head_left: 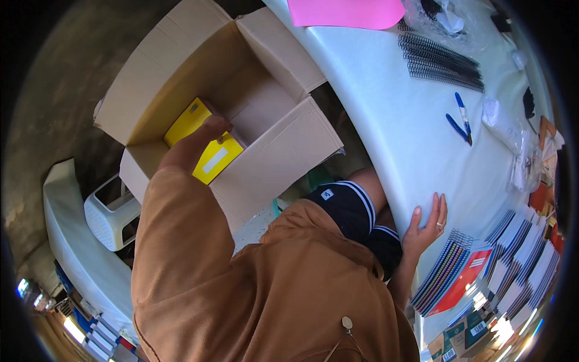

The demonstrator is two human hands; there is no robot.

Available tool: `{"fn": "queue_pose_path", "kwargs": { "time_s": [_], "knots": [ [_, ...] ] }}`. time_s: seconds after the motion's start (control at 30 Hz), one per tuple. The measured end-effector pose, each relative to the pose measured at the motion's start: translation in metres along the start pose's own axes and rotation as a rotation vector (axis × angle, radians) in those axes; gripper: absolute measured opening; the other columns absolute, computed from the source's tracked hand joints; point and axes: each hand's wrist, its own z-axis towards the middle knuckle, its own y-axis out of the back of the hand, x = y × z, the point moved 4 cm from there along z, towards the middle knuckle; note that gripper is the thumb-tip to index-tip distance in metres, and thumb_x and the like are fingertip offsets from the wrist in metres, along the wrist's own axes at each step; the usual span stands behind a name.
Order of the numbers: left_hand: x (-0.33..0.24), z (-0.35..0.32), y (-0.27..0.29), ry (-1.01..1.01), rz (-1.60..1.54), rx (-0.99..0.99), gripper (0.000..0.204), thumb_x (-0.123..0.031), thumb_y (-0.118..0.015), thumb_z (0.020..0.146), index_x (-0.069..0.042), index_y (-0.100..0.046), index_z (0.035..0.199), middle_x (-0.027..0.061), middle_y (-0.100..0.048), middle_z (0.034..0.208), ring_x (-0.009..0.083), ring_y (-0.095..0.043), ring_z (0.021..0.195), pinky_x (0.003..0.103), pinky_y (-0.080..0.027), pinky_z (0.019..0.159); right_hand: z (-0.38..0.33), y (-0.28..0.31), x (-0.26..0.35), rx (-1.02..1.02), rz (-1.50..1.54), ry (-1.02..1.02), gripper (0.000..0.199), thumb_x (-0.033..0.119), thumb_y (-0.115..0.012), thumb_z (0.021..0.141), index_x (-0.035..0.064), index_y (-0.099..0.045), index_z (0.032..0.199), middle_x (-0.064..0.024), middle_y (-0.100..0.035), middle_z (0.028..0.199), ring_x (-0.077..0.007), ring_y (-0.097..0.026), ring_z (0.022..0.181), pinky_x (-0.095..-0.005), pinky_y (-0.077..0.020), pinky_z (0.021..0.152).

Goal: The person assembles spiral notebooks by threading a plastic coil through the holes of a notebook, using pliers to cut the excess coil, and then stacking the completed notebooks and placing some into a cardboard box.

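Head view, only one. Left hand [216,128] is down inside an open cardboard box [277,158], on a yellow-covered book [227,149] with a white label strip. Fingers curled near the book's right edge; can't tell if they grip it or just press on it. Book lies in the box under the left hand, passing out to both sides of the forearm; can't tell if it's one book or the top of a stack. Box flaps are folded outward around that hand.

Right hand [427,226] rests on a white-covered table [386,114], holding nothing, fingers extended, thumb spread away, ring on one finger. Just right of it and closer to the body: spiral-bound notebooks [443,265], one red cover showing. Further right of those, piled white-paged notebooks [525,265].

Ahead and slightly right of the right hand: blue-handled pliers [462,111], handles apart. Clear plastic bag [503,127] right of the pliers. Further ahead of the same hand, black spiral binding coils [440,63], then a pink sheet [347,12] at the far side, ahead and to the left.

Left of the left hand, nearer the body: white plastic stool [108,214].
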Motion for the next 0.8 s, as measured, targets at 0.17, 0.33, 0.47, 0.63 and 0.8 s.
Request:
{"fn": "queue_pose_path", "kwargs": {
  "time_s": [0.17,0.33,0.47,0.63,0.8],
  "knots": [
    [-0.009,0.007,0.04,-0.079,0.013,0.038,0.033,-0.031,-0.074,0.066,-0.021,-0.068,0.097,0.0049,-0.067,0.091,0.024,-0.063,0.093,0.04,-0.05,0.076,-0.001,-0.002,0.002,-0.027,0.021,-0.018,0.047,0.026,-0.055,0.083,0.0027,-0.052,0.123,-0.0159,-0.046,0.132,-0.035,-0.04,0.122,-0.0456,-0.0278,0.101],
    [-0.006,-0.045,0.003,-0.187,-0.041,-0.439,0.017,-0.021,-0.058,0.076,-0.013,-0.065,0.088,0.0055,-0.065,0.095,0.0211,-0.06,0.095,0.04,-0.044,0.088,0.003,0.0,0.004,-0.033,0.03,-0.014,0.045,0.025,-0.056,0.082,0.0019,-0.053,0.122,-0.0164,-0.048,0.13,-0.036,-0.042,0.12,-0.0453,-0.0292,0.1],
    [-0.017,-0.096,-0.006,-0.228,0.087,-0.694,0.02,-0.017,-0.054,0.076,-0.013,-0.061,0.094,0.0036,-0.061,0.1,0.0199,-0.055,0.103,0.042,-0.037,0.1,0.001,0.0,0.006,-0.042,0.005,-0.029,0.045,0.022,-0.058,0.081,0.0026,-0.054,0.122,-0.0161,-0.048,0.13,-0.0358,-0.042,0.121,-0.0451,-0.0291,0.101],
    [-0.024,-0.098,-0.002,-0.04,0.033,-0.548,0.027,-0.013,-0.052,0.077,-0.013,-0.058,0.103,0.0066,-0.058,0.112,0.0228,-0.048,0.116,0.044,-0.031,0.105,0.001,0.005,0.007,-0.072,-0.005,-0.075,0.045,0.022,-0.059,0.08,0.0032,-0.054,0.121,-0.0156,-0.049,0.129,-0.0352,-0.042,0.12,-0.0451,-0.0292,0.101],
    [-0.021,-0.049,-0.004,0.21,0.043,-0.561,0.053,-0.008,-0.051,0.074,-0.01,-0.048,0.126,0.011,-0.048,0.128,0.0285,-0.034,0.129,0.05,-0.01,0.111,0.007,0.008,0.009,-0.065,0.072,-0.034,0.048,0.028,-0.063,0.08,0.008,-0.054,0.123,-0.013,-0.049,0.13,-0.0321,-0.043,0.121,-0.0451,-0.0292,0.1]
  ]
}}
